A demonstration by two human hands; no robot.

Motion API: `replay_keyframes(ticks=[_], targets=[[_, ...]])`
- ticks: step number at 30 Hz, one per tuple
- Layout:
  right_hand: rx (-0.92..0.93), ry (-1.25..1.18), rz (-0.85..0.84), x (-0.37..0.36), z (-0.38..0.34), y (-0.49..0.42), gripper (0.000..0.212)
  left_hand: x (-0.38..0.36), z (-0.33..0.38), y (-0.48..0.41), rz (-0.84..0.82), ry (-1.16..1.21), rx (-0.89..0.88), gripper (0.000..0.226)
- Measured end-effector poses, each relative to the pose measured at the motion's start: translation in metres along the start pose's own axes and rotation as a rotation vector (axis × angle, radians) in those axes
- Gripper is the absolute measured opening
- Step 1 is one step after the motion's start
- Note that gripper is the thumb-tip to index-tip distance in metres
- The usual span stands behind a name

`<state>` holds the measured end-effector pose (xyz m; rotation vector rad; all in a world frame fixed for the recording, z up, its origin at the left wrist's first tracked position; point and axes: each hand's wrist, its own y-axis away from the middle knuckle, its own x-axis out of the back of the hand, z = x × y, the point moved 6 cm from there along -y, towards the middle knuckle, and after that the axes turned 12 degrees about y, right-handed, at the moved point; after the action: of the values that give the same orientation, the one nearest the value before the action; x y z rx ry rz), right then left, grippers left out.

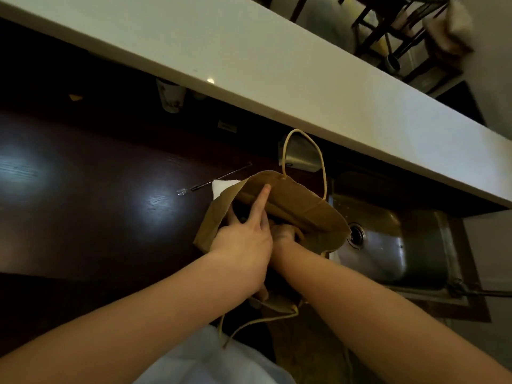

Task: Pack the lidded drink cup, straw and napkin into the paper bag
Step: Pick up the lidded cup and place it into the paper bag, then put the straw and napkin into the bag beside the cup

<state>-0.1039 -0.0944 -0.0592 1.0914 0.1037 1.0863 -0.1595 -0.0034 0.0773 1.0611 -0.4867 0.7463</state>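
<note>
A brown paper bag stands open on a dark wooden counter, just left of a steel sink. The left hand spreads the bag's mouth – its grip is loose, fingers splayed, the straight index finger pressing the far inner wall. The right hand reaches inside the bag; its fingers are hidden, so its grip cannot be told. Straw and napkin lie on the counter behind the bag's left edge.

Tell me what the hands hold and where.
The left hand spreads the mouth of the paper bag, fingers inside; the right hand is inside it, grasp hidden.
</note>
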Motion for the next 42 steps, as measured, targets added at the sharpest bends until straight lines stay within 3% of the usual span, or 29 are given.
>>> replay_keyframes(ticks=[5, 9, 14, 16, 18, 20, 23, 28, 33, 36, 42], targets=[[0.186, -0.149, 0.047, 0.02, 0.015, 0.031, 0.084, -0.001, 0.0, 0.0, 0.004, 0.024, 0.019, 0.137], [0.303, -0.41, 0.13, 0.038, 0.047, 0.08, 0.088, 0.002, -0.005, 0.008, 0.014, 0.128, 0.026, 0.14], [0.247, -0.767, 0.449, 0.044, 0.106, 0.134, 0.049, 0.012, -0.008, 0.019, -0.002, 0.225, -0.002, 0.135], [0.131, -0.899, 0.608, 0.04, 0.131, 0.146, 0.03, 0.024, -0.009, 0.025, 0.018, 0.315, -0.052, 0.122], [-0.051, -0.96, 0.79, 0.036, 0.158, 0.152, 0.008, 0.045, -0.011, 0.031, 0.12, 0.412, -0.182, 0.093], [-0.171, -1.026, 0.896, 0.027, 0.179, 0.149, 0.016, 0.071, -0.017, 0.04, 0.311, 0.52, -0.315, 0.051], [-0.217, -1.189, 0.889, 0.014, 0.2, 0.129, 0.026, 0.102, -0.042, 0.04, 0.536, 0.731, -0.375, 0.023], [-0.116, -1.292, 0.826, 0.019, 0.206, 0.082, 0.022, 0.122, -0.087, 0.003, 0.689, 0.777, -0.255, 0.012], [0.059, -1.186, 0.68, 0.039, 0.182, 0.017, 0.01, 0.097, -0.105, -0.067, 0.565, 0.666, -0.125, 0.019], [0.208, -1.113, 0.591, 0.048, 0.154, -0.022, 0.004, 0.076, -0.114, -0.106, 0.462, 0.587, -0.044, 0.01], [0.487, -0.895, 0.548, 0.074, 0.099, -0.082, 0.017, 0.044, -0.148, -0.157, 0.38, 0.468, 0.248, 0.019]])
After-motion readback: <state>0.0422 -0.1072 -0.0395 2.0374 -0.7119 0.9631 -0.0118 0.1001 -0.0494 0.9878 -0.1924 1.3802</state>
